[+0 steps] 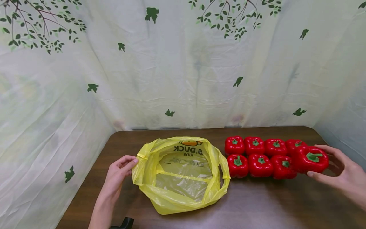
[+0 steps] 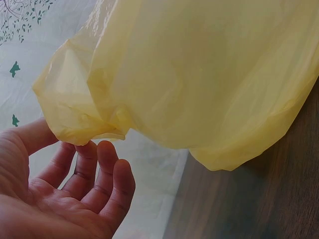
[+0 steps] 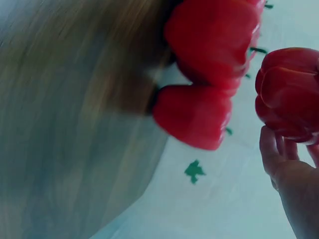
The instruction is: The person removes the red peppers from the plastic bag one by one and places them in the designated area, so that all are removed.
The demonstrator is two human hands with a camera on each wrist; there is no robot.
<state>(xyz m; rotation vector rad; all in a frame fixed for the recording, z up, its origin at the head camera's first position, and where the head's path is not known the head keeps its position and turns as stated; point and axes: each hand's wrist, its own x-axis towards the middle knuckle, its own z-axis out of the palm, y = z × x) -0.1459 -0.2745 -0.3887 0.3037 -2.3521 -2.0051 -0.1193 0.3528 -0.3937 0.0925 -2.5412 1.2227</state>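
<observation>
A yellow plastic bag (image 1: 183,203) with dark printing stands with its mouth spread wide on the table. My left hand (image 1: 121,171) pinches the bag's left rim between thumb and fingers; in the left wrist view the other fingers (image 2: 119,184) are loosely bent below the yellow plastic (image 2: 199,89). At the right, my right hand (image 1: 340,165) grips a glossy red bell pepper (image 1: 307,160) with a green stem. That pepper is raised above the others, as the right wrist view shows the held pepper (image 3: 291,94) apart from the row. Inside the bag I see only its yellow lining.
Two rows of red bell peppers (image 1: 260,165) stand close together on the brown table (image 1: 243,206), just right of the bag. A black object (image 1: 126,223) lies at the front edge. Pale leaf-printed curtains (image 1: 171,79) enclose the back and sides.
</observation>
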